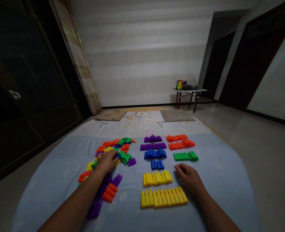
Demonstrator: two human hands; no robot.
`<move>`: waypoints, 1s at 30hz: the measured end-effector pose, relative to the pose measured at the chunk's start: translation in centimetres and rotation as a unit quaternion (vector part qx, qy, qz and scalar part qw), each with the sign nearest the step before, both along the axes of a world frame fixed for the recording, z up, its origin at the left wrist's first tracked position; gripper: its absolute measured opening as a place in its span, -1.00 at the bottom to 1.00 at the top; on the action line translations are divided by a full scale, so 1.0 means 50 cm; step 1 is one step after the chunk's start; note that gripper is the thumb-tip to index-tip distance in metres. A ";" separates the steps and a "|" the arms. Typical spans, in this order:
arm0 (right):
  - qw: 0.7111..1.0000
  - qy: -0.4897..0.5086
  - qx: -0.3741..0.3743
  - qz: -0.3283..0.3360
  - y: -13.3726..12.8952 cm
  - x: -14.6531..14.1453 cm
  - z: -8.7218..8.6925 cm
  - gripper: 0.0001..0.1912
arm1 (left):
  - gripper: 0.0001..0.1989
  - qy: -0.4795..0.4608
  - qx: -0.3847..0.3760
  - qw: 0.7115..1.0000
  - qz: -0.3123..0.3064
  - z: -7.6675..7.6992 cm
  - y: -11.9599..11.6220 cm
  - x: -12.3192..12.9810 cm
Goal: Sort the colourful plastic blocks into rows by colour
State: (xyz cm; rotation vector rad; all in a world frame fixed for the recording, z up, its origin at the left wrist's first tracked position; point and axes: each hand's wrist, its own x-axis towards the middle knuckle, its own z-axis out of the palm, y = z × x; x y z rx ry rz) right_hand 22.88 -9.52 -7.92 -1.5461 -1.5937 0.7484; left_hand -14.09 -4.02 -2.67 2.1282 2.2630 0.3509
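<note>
Pieces (117, 156) beneath left hand (107, 161) indistinct

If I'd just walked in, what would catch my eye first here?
Probably the bright yellow pieces, lined up in two rows on the pale blue cloth, near the front. Off to the left, the left hand is in a jumbled multicoloured pile. The right hand is just right of the farther yellow row.

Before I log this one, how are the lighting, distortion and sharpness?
Head view: dim light, with faint horizontal bands across the wall; head view: the curtain leans outward, suggesting wide-lens stretch; head view: the near yellow pieces look fairly clear, the small table at the back softer.
</note>
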 end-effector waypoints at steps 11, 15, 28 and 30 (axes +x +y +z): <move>1.000 -0.002 0.002 -0.004 0.002 0.001 -0.002 -0.63 | -0.66 -0.003 0.033 0.999 0.027 0.024 -0.014 -0.001; 1.000 -0.001 -0.002 -0.004 0.001 0.001 0.000 -0.63 | -0.59 -0.020 0.028 0.999 0.014 0.042 -0.020 -0.005; 1.000 0.003 0.008 -0.009 0.002 0.000 0.000 -0.62 | -0.72 -0.020 -0.075 0.989 -0.126 0.046 -0.050 0.085; 1.000 0.001 0.006 -0.009 0.004 0.001 -0.005 -0.61 | -0.73 -0.013 -0.064 0.992 -0.112 0.043 -0.052 0.090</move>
